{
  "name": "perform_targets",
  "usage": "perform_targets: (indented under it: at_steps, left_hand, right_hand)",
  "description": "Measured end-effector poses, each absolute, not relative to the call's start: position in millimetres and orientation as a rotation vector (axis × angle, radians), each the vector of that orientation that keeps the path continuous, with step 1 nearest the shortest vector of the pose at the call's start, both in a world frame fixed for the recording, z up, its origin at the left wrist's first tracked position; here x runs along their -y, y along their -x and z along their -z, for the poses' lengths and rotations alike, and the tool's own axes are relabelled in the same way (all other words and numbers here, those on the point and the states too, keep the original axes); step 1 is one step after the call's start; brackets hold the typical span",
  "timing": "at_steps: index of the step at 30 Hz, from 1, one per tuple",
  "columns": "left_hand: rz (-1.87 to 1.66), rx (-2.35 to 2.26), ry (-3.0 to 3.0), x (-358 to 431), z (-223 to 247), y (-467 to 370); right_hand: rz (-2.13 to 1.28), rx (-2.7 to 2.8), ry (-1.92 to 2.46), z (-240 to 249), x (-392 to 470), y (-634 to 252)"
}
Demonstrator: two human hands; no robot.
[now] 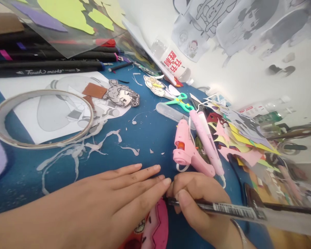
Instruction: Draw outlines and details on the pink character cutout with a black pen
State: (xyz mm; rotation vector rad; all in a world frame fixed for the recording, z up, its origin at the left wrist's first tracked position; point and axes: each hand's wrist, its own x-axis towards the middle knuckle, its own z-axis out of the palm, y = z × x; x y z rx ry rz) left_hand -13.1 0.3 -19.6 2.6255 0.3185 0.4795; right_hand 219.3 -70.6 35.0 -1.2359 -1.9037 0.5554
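My left hand (pixel 119 197) lies flat with its fingers stretched out, over a pink and red foam cut-out (pixel 159 221) on the blue tabletop. Part of the cut-out is hidden under that hand. In my right hand (pixel 199 197) is a black pen (pixel 223 208), pinched between thumb and fingers. Its tip points left at the pink edge, close to my left fingertips; I cannot tell whether it touches. Just beyond my right hand lie a pink glue gun (pixel 184 145) and a pink stick-like tool (pixel 207 138).
A tape roll (pixel 41 143) rests on a printed drawing (pixel 26 117) at left, near strings of dried glue (pixel 76 152). Black markers (pixel 54 67) lie behind. Green scissors (pixel 180 100), a plastic bottle (pixel 168 60) and coloured foam scraps (pixel 248 138) are at the back and right.
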Motion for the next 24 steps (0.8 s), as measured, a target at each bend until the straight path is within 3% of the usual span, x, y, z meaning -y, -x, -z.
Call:
perform_targets:
  at_steps: [24]
  left_hand:
    - [-0.436,-0.227,-2.662,-1.7,19.2,13.3]
  right_hand:
    - [-0.443,1.962,1.309,-38.1,67.6,-214.8]
